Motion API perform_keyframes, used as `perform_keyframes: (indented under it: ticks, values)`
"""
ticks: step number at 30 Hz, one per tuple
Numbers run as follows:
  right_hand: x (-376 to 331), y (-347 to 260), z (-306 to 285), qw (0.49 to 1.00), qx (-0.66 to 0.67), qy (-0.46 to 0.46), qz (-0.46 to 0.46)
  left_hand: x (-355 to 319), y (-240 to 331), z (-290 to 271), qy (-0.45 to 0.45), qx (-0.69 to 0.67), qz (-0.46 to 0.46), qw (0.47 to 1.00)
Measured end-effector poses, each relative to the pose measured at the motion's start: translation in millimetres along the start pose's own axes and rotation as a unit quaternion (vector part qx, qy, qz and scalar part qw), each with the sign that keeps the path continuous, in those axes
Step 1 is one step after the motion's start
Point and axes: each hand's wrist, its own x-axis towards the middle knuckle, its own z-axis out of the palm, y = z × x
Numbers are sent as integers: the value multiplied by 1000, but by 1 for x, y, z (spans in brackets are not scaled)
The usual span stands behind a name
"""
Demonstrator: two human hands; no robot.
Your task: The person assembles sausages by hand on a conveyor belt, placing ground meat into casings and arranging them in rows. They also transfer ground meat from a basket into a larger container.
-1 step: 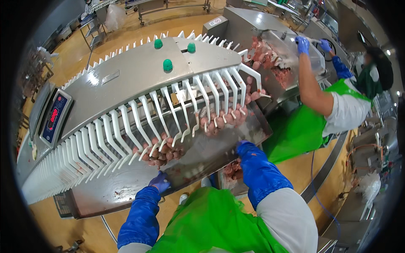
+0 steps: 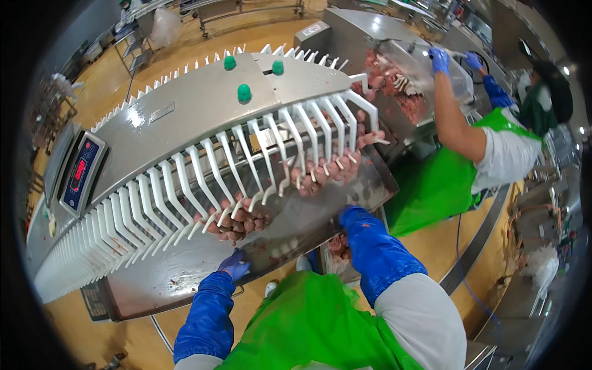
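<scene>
My left hand [image 2: 235, 265], in a purple-blue glove and blue sleeve, is at the near rim of a long steel tray [image 2: 277, 237]. Its fingers look stretched out over the rim, with nothing seen in them. At the tray's near edge further right is my right hand [image 2: 346, 211], mostly hidden by its sleeve; its fingers cannot be made out. Above the tray, white hooks [image 2: 188, 172] line a steel conveyor housing [image 2: 185, 123]. Pinkish sausage links [image 2: 240, 222] hang in a bunch near my left hand, and more links [image 2: 324, 176] hang to the right.
A person in a green apron [image 2: 431, 179] stands at right, gloved hands on a clear cover over a steel hopper [image 2: 410, 117] of meat. A digital display [image 2: 83, 172] is at left. Meat lies in a container [image 2: 338, 250] below the tray's near edge.
The view has shifted very slightly. Both my hands stay in place at the tray's edge.
</scene>
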Motion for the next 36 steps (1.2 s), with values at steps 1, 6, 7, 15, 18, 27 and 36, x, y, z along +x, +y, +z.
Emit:
perform_keyframes:
  ticks: [1,6,7,15,18,27,36]
  values:
    - [-2,-31,5,999,9,-25,-32,1,-10,7,20,-16,6,1000]
    - [-68,-211,-75,946,105,-220,-212,-18,-56,8,109,-28,69,991]
    - [-76,-205,-71,902,259,-227,-261,-24,-46,-8,122,-28,90,988]
    - [-197,-64,-34,529,809,-89,-240,-126,-93,-48,133,-251,-7,959]
    - [-175,0,57,763,579,225,179,-120,-160,-29,140,-195,19,971]
    - [-129,47,-41,677,477,556,76,-122,-110,-48,166,-150,-22,974]
    - [-91,113,-238,623,489,609,-43,-97,-52,-24,219,-231,-98,943]
